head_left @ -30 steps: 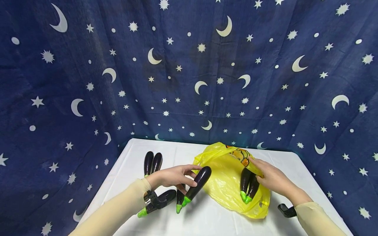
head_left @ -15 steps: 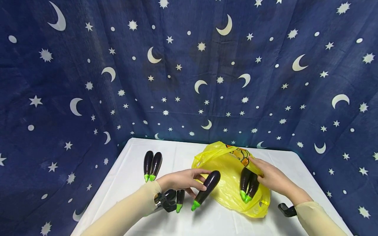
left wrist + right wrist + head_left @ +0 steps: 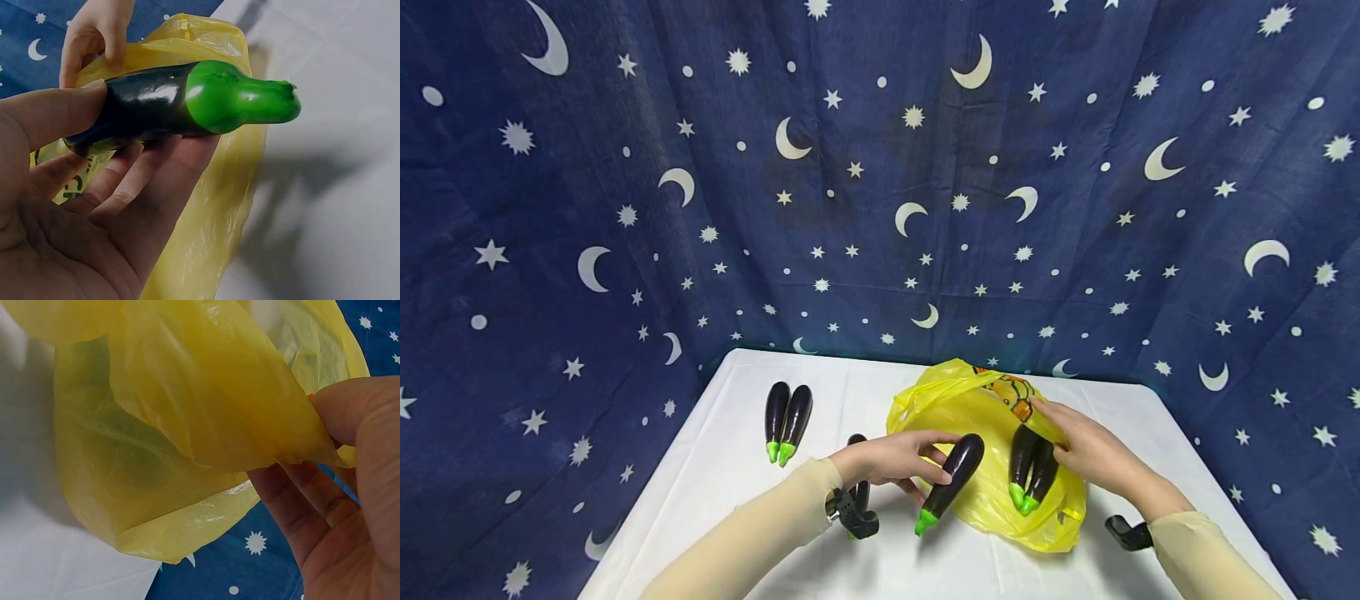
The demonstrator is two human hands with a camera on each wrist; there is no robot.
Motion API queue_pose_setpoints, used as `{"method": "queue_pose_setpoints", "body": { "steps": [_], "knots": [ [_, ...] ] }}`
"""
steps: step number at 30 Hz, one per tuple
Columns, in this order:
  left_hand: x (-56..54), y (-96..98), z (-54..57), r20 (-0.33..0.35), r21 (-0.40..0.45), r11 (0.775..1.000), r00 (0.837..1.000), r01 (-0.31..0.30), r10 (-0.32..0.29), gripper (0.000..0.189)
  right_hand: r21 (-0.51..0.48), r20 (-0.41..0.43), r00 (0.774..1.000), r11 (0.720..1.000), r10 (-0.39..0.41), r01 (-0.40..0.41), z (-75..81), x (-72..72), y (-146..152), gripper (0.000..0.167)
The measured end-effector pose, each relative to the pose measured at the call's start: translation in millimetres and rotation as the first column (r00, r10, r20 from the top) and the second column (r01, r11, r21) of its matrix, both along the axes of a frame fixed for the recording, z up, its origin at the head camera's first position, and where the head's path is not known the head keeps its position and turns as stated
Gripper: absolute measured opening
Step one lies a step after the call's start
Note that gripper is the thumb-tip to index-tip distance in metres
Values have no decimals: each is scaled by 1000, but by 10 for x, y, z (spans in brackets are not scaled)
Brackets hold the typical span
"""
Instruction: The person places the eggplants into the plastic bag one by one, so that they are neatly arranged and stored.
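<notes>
My left hand [image 3: 891, 461] pinches a dark eggplant [image 3: 957, 475] between thumb and fingers, its green stem end pointing down toward me. It overlaps the near left side of a yellow plastic bag [image 3: 981, 512] in the head view. In the left wrist view the green cap [image 3: 215, 97] shows close up. My right hand [image 3: 1093, 450] pinches the bag's edge and lifts it; thin yellow film [image 3: 206, 394] runs between thumb and fingers in the right wrist view. Two eggplants [image 3: 1021, 462] lie side by side in the bag's opening.
Two more eggplants [image 3: 796, 421] lie together at the left on the white-covered table [image 3: 827, 375]. Another eggplant [image 3: 861, 496] is partly hidden behind my left wrist. A dark blue curtain [image 3: 850, 208] with moons and stars stands around the table.
My left hand has moved right with the eggplant, away from the eggplants beside it and up to the bag. The right hand and the bag have stayed nearly still.
</notes>
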State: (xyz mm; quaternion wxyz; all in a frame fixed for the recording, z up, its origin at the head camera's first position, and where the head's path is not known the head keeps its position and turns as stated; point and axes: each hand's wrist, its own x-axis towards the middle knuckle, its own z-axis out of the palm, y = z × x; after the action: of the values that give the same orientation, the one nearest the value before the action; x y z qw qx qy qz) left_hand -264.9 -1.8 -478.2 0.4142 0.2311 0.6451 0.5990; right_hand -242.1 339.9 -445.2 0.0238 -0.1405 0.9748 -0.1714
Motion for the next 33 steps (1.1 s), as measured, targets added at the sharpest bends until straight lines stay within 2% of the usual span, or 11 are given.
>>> {"method": "queue_pose_setpoints", "body": {
  "steps": [13, 23, 33],
  "knots": [
    [-50, 288, -101, -18, -31, 998, 998, -53, 53, 69, -1, -10, 1000, 1000, 16, -16, -14, -8, 14, 75],
    [-115, 554, -171, -2, 14, 995, 995, -102, 102, 70, 3, -13, 1000, 1000, 17, -17, -22, -16, 18, 76],
    [-163, 763, -202, -2, 4, 987, 987, -159, 159, 70, -3, -22, 999, 1000, 24, -24, -20, -8, 17, 76]
  ]
}}
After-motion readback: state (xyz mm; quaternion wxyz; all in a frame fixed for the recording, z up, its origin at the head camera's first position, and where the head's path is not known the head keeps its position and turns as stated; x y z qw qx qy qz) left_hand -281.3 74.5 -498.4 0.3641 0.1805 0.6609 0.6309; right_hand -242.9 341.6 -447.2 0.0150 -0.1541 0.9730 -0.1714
